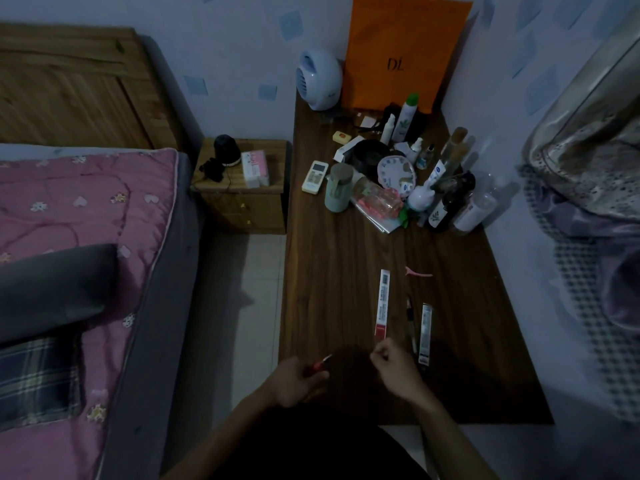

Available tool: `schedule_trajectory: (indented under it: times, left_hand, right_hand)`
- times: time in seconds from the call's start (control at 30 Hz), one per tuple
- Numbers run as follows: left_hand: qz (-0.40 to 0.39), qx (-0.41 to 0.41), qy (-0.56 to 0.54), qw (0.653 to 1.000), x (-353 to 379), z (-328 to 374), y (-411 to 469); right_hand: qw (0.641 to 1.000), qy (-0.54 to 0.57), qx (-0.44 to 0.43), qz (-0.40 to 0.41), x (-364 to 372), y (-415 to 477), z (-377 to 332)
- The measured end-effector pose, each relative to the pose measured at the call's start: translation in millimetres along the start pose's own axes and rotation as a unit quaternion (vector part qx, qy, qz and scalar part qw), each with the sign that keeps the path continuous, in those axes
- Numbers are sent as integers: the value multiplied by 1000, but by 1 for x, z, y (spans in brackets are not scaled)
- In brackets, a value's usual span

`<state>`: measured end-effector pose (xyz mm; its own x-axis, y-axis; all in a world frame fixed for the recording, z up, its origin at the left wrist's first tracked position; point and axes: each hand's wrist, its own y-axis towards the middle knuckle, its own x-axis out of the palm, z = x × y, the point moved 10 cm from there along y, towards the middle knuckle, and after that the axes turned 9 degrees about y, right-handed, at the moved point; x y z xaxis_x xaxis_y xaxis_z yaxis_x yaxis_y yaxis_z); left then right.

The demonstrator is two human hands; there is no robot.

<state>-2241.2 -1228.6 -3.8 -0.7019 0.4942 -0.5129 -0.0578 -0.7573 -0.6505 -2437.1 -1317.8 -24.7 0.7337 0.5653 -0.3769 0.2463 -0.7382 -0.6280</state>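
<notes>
The person stands at the near end of the dark wooden counter [346, 254] with both forearms reaching in over its front edge. The left hand [294, 381] has its grip closed round a small red-handled tool [320, 364]. The tool's pale tip pokes up and to the right from between the fingers, low over the near left part of the counter. The light is too dim to say just what the tool is. The right hand [394, 367] sits a little apart from it, its fingers curled in with the thumb and fingertips drawn together. I cannot tell whether that narrow grip has anything in it. Just beyond its knuckles lies a long white-and-red box [383, 304], lengthwise, its red end nearest the hand. To the right of the box, side by side, are a dark pen [411, 323] and a silvery packet [425, 334], with a pink hair clip [418, 272] lying further back. The far end of the counter is crowded with bottles, a white remote [314, 177], a round clock [396, 174], a small pale fan [320, 79] and an orange bag [401, 50] leaning in the corner. To the left stand a wooden nightstand [242, 202] and a bed [69, 209] with a pink quilt.
</notes>
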Motion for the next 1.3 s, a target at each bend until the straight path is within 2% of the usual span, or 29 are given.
schedule_trajectory:
  times: [0.1, 0.2, 0.33, 0.5, 0.67, 0.77, 0.87, 0.97, 1.03, 1.13, 1.3]
  left_hand:
    - [29, -32, 48, 998, 4, -1, 3]
    - [41, -57, 27, 997, 14, -1, 4]
    - [72, -98, -11, 993, 24, -9, 3]
    - [132, -153, -85, 976, 42, -20, 1]
    - [142, -159, -111, 971, 65, -16, -2]
    - [161, -163, -97, 968, 61, -13, -1]
    - [165, -152, -87, 971, 58, -6, 1]
    - [176, -139, -64, 972, 54, 0, 3]
    - [168, -123, -73, 975, 55, 5, 5]
    - [169, -97, -64, 979, 50, 16, 8]
    - [190, -42, -34, 980, 34, 45, 12]
  right_hand:
    - [999, 11, 37, 1, 5, 8, 28]
    - [997, 30, 71, 8, 2, 16, 51]
    - [997, 27, 71, 11, -6, 27, 67]
    - [998, -67, -11, 17, -13, 37, 63]
    - [975, -190, -96, 61, -23, 36, 55]
    - [958, -259, -112, 45, -21, 37, 54]
    - [955, -270, -117, 34, -19, 34, 52]
    - [965, -233, -107, 50, -28, 31, 45]
    - [980, -159, -105, 52, -33, 28, 34]
    - [995, 10, -97, -8, -26, 18, 10]
    - [974, 184, -56, -121, 4, -5, -22]
